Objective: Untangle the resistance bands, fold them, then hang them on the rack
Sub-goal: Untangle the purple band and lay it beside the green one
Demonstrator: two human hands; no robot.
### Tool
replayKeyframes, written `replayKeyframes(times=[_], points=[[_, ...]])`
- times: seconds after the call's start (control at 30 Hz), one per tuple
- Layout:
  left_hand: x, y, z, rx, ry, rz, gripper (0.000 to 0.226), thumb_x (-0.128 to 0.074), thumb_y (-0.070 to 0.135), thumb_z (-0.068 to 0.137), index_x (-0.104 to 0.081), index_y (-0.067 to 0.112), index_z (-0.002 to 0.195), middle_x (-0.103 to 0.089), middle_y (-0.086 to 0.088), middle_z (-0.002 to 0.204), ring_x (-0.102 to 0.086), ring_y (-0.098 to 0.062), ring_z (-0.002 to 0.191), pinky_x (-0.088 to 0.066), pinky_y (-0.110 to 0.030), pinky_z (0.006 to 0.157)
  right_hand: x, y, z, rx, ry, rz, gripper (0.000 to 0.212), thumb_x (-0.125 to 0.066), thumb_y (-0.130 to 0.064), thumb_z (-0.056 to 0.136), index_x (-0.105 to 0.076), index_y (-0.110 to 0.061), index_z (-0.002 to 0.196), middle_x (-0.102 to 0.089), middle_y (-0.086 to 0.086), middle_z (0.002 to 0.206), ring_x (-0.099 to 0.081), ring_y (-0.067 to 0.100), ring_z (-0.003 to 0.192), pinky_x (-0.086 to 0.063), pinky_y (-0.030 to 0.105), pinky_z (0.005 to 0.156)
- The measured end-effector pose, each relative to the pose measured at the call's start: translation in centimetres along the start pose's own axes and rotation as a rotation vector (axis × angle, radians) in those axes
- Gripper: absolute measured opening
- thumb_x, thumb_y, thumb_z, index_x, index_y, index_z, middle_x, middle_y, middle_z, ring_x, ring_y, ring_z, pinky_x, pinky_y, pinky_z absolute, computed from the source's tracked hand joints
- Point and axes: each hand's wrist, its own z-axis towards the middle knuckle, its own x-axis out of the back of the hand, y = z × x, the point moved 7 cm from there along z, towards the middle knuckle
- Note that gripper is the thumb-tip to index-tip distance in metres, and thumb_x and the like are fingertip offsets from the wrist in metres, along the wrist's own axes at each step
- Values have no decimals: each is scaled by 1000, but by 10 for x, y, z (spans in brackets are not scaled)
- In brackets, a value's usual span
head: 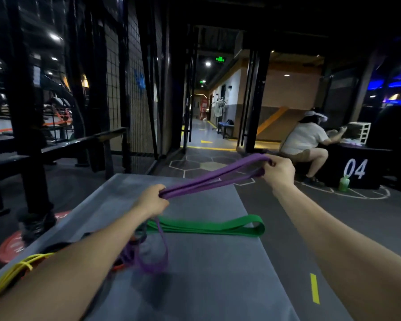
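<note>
Head view. Both arms extended forward over a grey mat (pixel 218 274) laid on the dark gym floor.

Left hand (pixel 152 201): fingers curled round a gathered bunch of the purple resistance band (pixel 208 181). Below this hand a slack loop of the same purple band hangs down to the mat.

Right hand (pixel 279 170): held higher and further out; fingers curled round the far folded end of the purple band. Between the two hands the band runs as several parallel strands, fairly straight, rising from left to right, clear of the mat.

Green resistance band (pixel 208 228): lying flat on the mat, folded into layered lengths, looped end toward the right edge of the mat. It lies below the stretched purple strands and apart from them; the hanging purple loop crosses in front of its left end.

Yellow resistance band (pixel 14 271): thin strands at lower left, partly hidden by the left forearm. Beside it are dark and orange strands under the arm; how they are tangled I cannot tell.

Background: black metal rack frame (pixel 26 112) at left. Seated person (pixel 306 140) at right beside a black box marked "04" (pixel 354 169), green bottle (pixel 344 183) at its foot.
</note>
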Motion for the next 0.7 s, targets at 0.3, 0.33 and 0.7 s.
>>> replayKeyframes(times=[0.3, 0.33, 0.7], points=[[59, 0, 57, -81, 78, 531, 31, -50, 11, 83, -58, 27, 109, -60, -5, 112, -58, -28, 103, -46, -34, 78, -93, 91, -3, -305, -47, 338, 19, -57, -9, 91, -68, -8, 107, -62, 10, 80, -57, 12, 55, -53, 23, 53], [40, -4, 60, -86, 46, 562, 31, -50, 12, 84, -58, 27, 110, -61, -6, 114, -58, -28, 103, -47, -34, 79, -97, 113, -3, -341, -45, 326, 19, -59, -10, 90, -69, -9, 106, -64, 11, 80, -59, 14, 57, -54, 24, 52], [-193, -58, 56, -120, -216, 711, 35, -55, 23, 84, -52, 27, 119, -56, 1, 126, -53, -21, 117, -41, -31, 88, -69, 282, -19, -445, -31, -94, 33, -57, -6, 85, -67, -17, 115, -71, 10, 103, -65, 30, 98, -51, 39, 91]])
